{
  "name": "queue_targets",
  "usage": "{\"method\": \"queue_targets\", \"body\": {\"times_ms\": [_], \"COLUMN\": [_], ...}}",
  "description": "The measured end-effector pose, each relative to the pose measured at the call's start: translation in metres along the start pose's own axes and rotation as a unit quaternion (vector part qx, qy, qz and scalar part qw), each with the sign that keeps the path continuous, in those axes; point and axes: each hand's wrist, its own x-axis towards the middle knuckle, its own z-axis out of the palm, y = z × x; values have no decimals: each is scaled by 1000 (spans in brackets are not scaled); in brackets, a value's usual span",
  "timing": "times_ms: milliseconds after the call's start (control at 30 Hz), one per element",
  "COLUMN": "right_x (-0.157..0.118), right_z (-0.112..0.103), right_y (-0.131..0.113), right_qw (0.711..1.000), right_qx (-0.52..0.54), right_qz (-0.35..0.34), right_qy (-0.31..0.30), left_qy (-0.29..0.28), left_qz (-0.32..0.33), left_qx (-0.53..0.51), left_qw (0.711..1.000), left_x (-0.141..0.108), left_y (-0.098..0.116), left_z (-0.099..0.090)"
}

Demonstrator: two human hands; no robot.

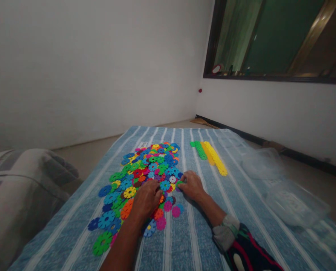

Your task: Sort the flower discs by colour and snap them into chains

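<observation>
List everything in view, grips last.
Disc pile: many, mixed colours, centre
Disc rows: three, green, orange, yellow, right of pile
Striped cloth: one, blue-white, under discs
Containers: at least two, clear, right
Covered object: one, grey-white, left edge
Walls: two, white, background
Floor: one, brownish, beyond cloth
Window: one, green panes, upper right
Sill items: several, blurred, window bottom
Wall dot: one, red, near window
Sleeve: one, dark and grey, lower right
Left grip: one, bare, on pile
Right grip: one, bare, pile's right edge
</observation>
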Motion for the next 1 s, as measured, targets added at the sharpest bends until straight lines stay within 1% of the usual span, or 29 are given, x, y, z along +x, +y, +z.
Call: {"method": "queue_targets", "body": {"times_ms": [167,267,400,500,567,600,700,767,833,900,1000], "right_x": [3,4,5,20,41,56,109,145,178,203,228], "right_z": [-5,-5,-1,-9,-23,-32,-60,-73,-77,-75,-65], "right_y": [2,4,5,11,20,26,48,61,71,76,81], "right_qw": [1000,999,999,998,998,999,998,996,994,991,988], "right_qx": [24,20,13,26,8,-23,-62,-87,-111,-130,-153], "right_qz": [4,-11,-31,-44,-41,-28,-2,5,5,2,-1], "right_qy": [-14,-34,-33,-41,-43,-36,-9,0,0,-8,-25], "left_qy": [9,11,13,23,29,30,29,31,35,42,47], "left_qz": [-3,-11,-8,-4,-5,-7,-11,-12,-13,-16,-16], "left_qx": [-6,-3,6,-1,-8,-10,-6,3,9,7,5], "left_qw": [1000,1000,1000,1000,1000,999,999,999,999,999,999], "left_x": [0,-1,-1,-1,-2,-2,-3,-4,-5,-7,-9], "left_y": [-2,-2,-7,-12,-14,-14,-14,-14,-15,-18,-24], "left_z": [1,2,6,9,11,11,11,11,12,14,18]}}
